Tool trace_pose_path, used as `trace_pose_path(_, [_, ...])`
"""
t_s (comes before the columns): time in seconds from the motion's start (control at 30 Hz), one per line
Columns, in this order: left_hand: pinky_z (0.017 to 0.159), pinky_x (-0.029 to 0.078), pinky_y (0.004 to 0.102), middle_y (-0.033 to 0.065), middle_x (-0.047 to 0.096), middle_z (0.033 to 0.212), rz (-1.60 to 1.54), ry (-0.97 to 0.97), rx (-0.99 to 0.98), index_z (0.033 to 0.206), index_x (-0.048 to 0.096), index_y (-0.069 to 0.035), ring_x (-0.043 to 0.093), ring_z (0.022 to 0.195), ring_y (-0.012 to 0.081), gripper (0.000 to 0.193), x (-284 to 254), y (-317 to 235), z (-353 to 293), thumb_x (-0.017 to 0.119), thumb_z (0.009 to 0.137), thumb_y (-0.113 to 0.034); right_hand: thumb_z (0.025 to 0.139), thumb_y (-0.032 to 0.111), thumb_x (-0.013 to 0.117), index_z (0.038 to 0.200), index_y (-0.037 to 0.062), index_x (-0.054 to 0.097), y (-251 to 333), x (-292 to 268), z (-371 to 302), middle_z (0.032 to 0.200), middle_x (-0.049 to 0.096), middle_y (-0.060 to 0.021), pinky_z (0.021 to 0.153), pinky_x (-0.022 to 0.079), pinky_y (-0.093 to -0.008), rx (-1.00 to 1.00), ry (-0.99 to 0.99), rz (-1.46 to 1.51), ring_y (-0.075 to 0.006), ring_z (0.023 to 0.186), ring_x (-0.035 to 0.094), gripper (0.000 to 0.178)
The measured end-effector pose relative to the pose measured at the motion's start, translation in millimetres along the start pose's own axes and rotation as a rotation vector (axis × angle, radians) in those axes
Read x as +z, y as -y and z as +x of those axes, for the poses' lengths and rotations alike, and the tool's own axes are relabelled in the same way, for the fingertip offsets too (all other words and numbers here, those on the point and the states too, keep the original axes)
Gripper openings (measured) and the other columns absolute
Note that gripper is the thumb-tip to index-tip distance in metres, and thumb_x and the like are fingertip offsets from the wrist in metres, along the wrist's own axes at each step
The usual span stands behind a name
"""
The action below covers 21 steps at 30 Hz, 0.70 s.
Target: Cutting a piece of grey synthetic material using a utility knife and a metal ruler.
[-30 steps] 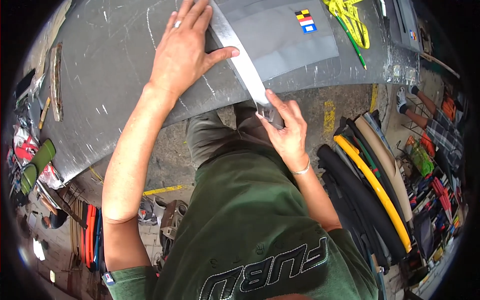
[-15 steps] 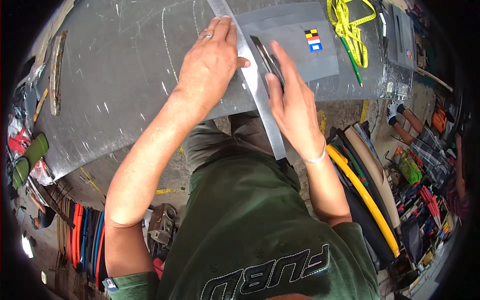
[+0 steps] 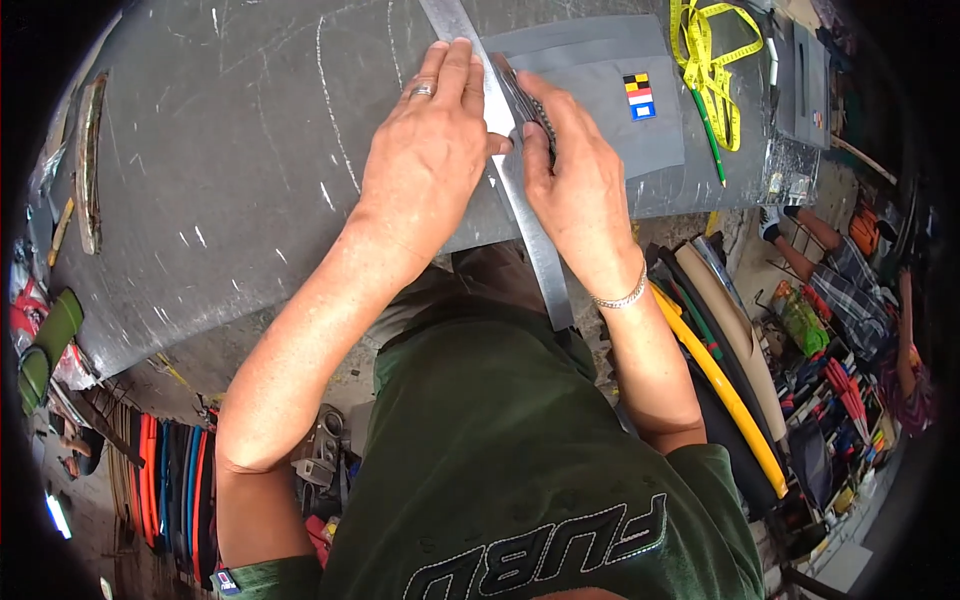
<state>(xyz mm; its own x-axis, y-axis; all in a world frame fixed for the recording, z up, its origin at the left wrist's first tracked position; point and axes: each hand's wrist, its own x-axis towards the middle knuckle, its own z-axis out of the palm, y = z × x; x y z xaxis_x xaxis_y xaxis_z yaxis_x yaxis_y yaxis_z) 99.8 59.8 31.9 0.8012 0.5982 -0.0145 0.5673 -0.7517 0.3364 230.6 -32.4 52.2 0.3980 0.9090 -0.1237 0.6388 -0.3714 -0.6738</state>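
A long metal ruler point(image 3: 540, 255) runs across the table edge, its near end hanging over toward my body. My left hand point(image 3: 432, 140) lies flat on the ruler, fingers stretched out and pressing it down. In my right hand point(image 3: 580, 165) is a dark metal-bodied cutter knife point(image 3: 522, 100), held along the ruler's right edge; its tip is hard to make out. Beneath the ruler and to its right lies a grey sheet of material point(image 3: 590, 60) with a small colourful patch point(image 3: 638, 97) on it.
The dark, scratched table point(image 3: 250, 130) carries a yellow tape measure point(image 3: 715, 60), a green pencil point(image 3: 708, 135) and a wooden stick point(image 3: 91, 165). Material rolls point(image 3: 720, 370) stand at the right, coloured rolls point(image 3: 165, 470) lower left. Another person's legs point(image 3: 815, 240) show at far right.
My right hand has brought the cutter knife left, up against the ruler's edge. My left hand still presses on the ruler. The whole view has shifted slightly.
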Motion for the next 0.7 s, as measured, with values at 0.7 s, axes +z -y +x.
trace_pose_path(0.7, [0.107,0.052,0.0389,0.0179,0.048,0.15,-0.006,-0.027,-0.007,0.139,0.052,0.009,0.046,0.143,0.0295,0.071,4.3,1.7,0.8,0.074,0.088,-0.036,0.092,0.003,0.062,0.136,0.0094,0.056,6.2,-4.2,6.0,0.108,0.068,-0.0215,0.076,0.058,-0.053,-0.027,0.045,-0.14,-0.0464,0.088,0.069,0.045])
